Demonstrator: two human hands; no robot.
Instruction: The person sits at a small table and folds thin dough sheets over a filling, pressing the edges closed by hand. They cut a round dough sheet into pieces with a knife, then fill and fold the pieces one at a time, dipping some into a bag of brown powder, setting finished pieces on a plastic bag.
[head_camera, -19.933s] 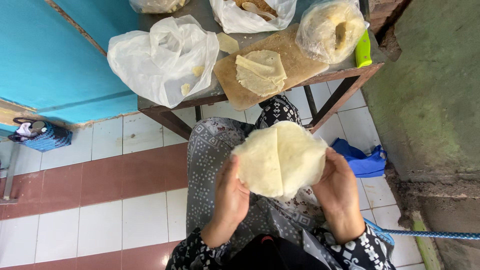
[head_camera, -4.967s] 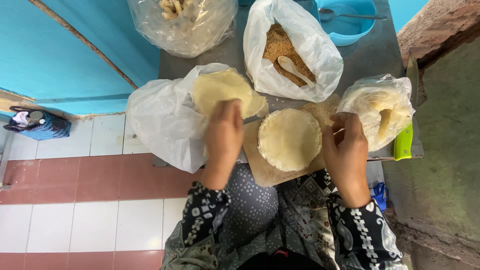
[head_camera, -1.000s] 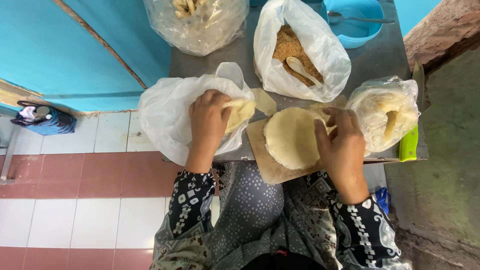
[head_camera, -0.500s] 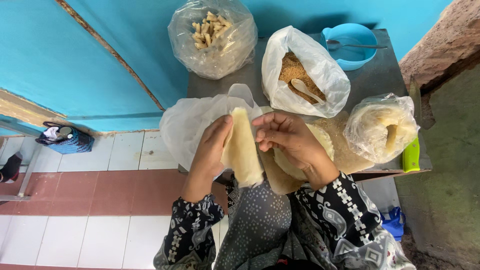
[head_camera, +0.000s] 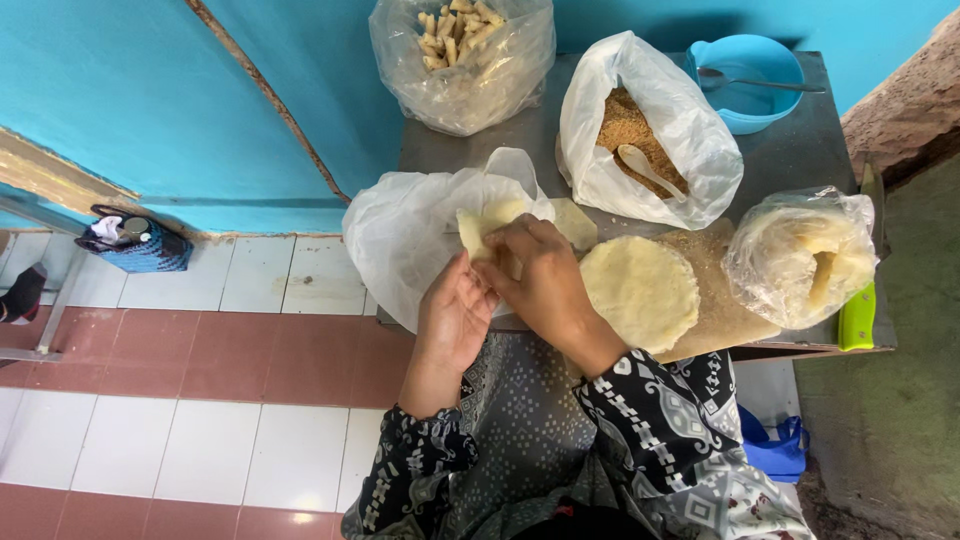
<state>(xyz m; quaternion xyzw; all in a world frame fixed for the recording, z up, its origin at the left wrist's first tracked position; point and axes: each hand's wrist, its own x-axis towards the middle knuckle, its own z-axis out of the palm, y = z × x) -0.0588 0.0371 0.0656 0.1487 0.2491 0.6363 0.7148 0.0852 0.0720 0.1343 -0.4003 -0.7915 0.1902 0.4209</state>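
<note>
head view, now: both hands meet over the white plastic bag (head_camera: 405, 240) at the near left of the tabletop (head_camera: 520, 130). the left hand (head_camera: 455, 318) lies palm-up under a pale, thin wrapper sheet (head_camera: 485, 222), its fingers (head_camera: 462, 275) loosely cupped and spread beneath it, while the right hand (head_camera: 540, 280) reaches across from the right, its fingers pressed together and pinching the sheet's edge. the sheet sits just above the bag's open mouth, touching both hands. a round stack of the same pale sheets (head_camera: 640, 290) rests on the wooden board (head_camera: 720, 310) just right of the hands, apart from them. half a second ago the sheet hung long and upright between the hands, nearer the body; a second ago the right hand lay on the round stack and the left was inside the bag. so the right hand has left the stack and the sheet has been drawn up and gathered small between both hands, which reads as one piece separated and handled over the bag. farther off stand a clear bag of short sticks (head_camera: 460, 50), a white bag of brown crumbs with a spoon (head_camera: 640, 140), a blue bowl (head_camera: 745, 75), a clear bag of folded sheets (head_camera: 800, 255) at the right, and a green-handled knife (head_camera: 858, 315) at the edge.
</note>
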